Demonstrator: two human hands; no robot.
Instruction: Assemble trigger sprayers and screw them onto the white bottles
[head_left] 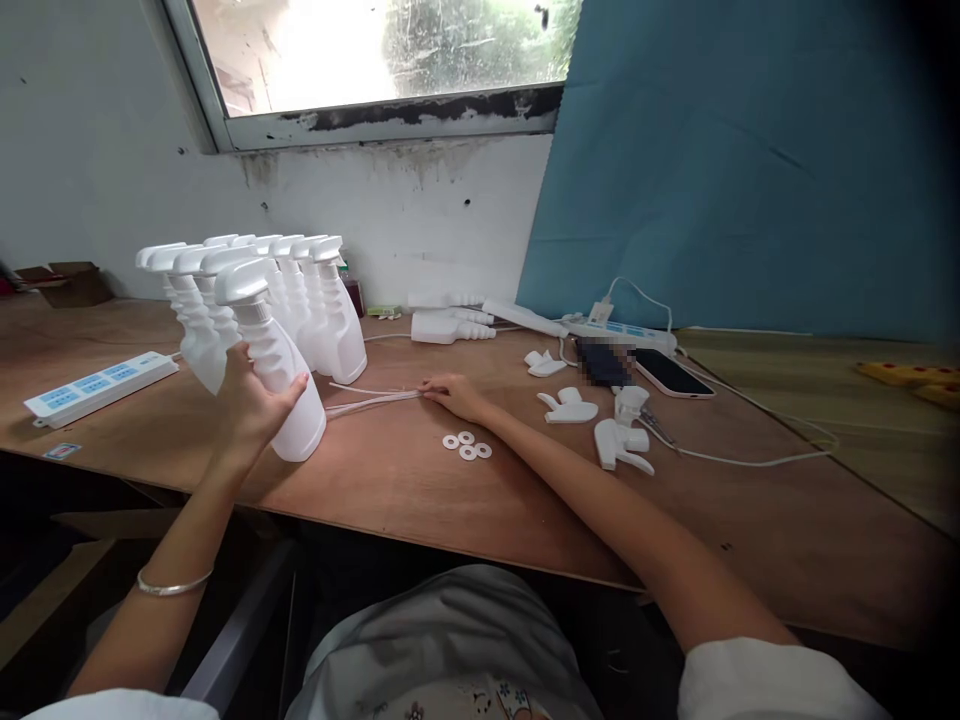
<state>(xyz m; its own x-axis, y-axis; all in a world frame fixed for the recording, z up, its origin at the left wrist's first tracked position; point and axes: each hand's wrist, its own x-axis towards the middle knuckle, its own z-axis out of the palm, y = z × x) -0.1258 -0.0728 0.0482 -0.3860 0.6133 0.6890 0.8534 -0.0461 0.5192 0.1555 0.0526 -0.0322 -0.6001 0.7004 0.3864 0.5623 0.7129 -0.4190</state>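
Observation:
My left hand [251,410] is wrapped round the middle of a white spray bottle [296,425] with its trigger head on, at the front of a group of similar spray bottles [341,335]. On the table, my right hand [454,395] has its fingers closed at the right ends of several thin white tubes [375,401]. Just in front of that hand lie several white ring washers [468,452]. Loose white trigger spray heads [622,445] are scattered to its right. Behind it, white bottles without heads [450,326] lie on their sides.
A power strip [101,388] lies on the wooden table [420,500] at the left, another power strip [630,332] at the back right. Near the latter are a phone [673,373], a dark blurred item [600,362] and a white cable [742,462]. The wall [450,210] borders the back.

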